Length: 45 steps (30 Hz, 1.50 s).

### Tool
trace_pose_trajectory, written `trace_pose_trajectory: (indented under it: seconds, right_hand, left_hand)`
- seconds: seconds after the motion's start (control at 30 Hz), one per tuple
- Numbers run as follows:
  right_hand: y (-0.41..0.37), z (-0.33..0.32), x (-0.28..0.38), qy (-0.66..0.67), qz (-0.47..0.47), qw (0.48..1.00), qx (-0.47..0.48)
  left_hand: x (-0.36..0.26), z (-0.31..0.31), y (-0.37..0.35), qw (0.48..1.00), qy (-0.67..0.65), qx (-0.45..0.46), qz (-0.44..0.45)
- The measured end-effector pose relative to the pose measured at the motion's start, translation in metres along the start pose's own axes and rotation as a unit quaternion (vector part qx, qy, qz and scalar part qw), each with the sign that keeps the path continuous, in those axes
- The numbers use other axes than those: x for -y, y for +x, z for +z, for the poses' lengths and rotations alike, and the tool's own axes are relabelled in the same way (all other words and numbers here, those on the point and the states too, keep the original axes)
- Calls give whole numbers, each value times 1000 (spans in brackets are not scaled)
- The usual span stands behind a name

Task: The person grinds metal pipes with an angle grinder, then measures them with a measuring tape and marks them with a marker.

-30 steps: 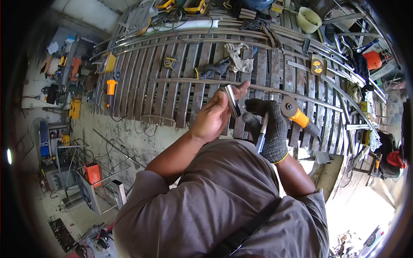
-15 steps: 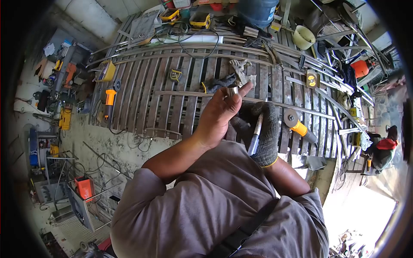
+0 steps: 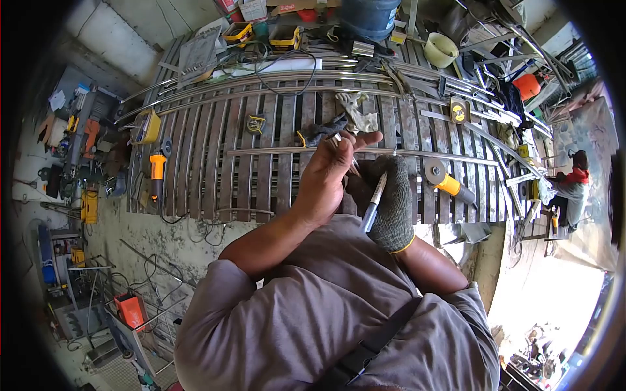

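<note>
My bare left hand (image 3: 325, 174) is closed around a small shiny metal piece (image 3: 336, 139), its index finger stretched out to the right. Close beside it, my right hand (image 3: 398, 212) wears a dark knitted glove with a yellow cuff edge. A marker pen (image 3: 373, 205) sticks out of that hand, tilted, its blue-grey end toward my body. Both hands are in front of my chest, over the near edge of the slatted metal bench (image 3: 202, 163). Just beyond them lie a long metal tube (image 3: 267, 151), a dark glove (image 3: 321, 131) and a pale work glove (image 3: 357, 111).
An angle grinder (image 3: 448, 184) lies right of my hands, another grinder (image 3: 157, 174) at the bench's left end. A tape measure (image 3: 255, 124), metal tubes (image 3: 248, 89), a pale bucket (image 3: 441, 50) and a blue water jug (image 3: 367, 25) are farther back. Another person (image 3: 574, 192) is at far right.
My view has turned slightly, so the bench things appear farther left. My hands stay close together. The metal piece and the marker are tilted more than before.
</note>
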State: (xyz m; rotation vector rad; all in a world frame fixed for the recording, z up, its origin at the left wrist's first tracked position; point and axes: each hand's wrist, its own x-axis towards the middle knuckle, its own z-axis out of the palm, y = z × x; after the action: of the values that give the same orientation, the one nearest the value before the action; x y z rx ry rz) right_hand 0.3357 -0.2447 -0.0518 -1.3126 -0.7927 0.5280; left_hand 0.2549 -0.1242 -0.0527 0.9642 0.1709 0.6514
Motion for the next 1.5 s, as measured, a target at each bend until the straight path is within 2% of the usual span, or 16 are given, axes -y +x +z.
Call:
trace_pose_trajectory:
  seconds: [0.13,0.17,0.23,0.33,0.4,0.57,0.7,0.77,0.83,0.87,0.97,1.07,1.17,1.37,1.43,1.5]
  right_hand:
    - [2,-9,32,-130,66,989,33]
    - [-1,-13,10,-41,67,996,37]
    - [6,-24,3,-286,-109,949,68]
    - [3,-21,5,-286,-98,951,70]
    - [-1,-14,9,-176,32,982,63]
    - [-9,3,-15,19,48,997,50]
    - [2,7,-2,-28,119,987,103]
    - [5,8,-11,-82,62,990,93]
    - [7,0,-15,-90,72,989,93]
    - [7,-10,-17,-100,91,986,98]
    - [9,-32,-22,-117,107,980,119]
    - [12,-51,-13,-186,93,964,165]
    - [8,-61,-10,-213,114,955,172]
    - [8,-69,0,-321,106,921,195]
    - [8,-71,3,-323,110,923,175]
    - [3,-73,2,-320,121,928,148]
  left_hand:
    - [-6,-3,-1,1000,9,16,1]
    - [-8,-2,-3,1000,0,24,-7]
    - [-12,0,-6,999,-15,39,-24]
    - [-2,-9,-10,995,77,37,44]
    - [2,-9,-15,990,125,-11,59]
    - [4,-17,-19,984,166,-12,68]
    - [7,-44,-13,985,149,-5,81]
    - [8,-63,-1,990,106,-32,93]
    - [-5,-109,19,927,360,-97,36]
    - [-1,-144,37,845,518,-126,36]
    - [33,-278,77,672,697,-241,-70]
    - [29,-342,96,624,730,-250,-126]
    - [34,-395,99,567,809,-130,-89]
    - [9,-403,108,587,794,-25,-157]
    - [-13,-351,106,571,800,-35,-180]
    - [-38,-281,100,634,749,-50,-184]
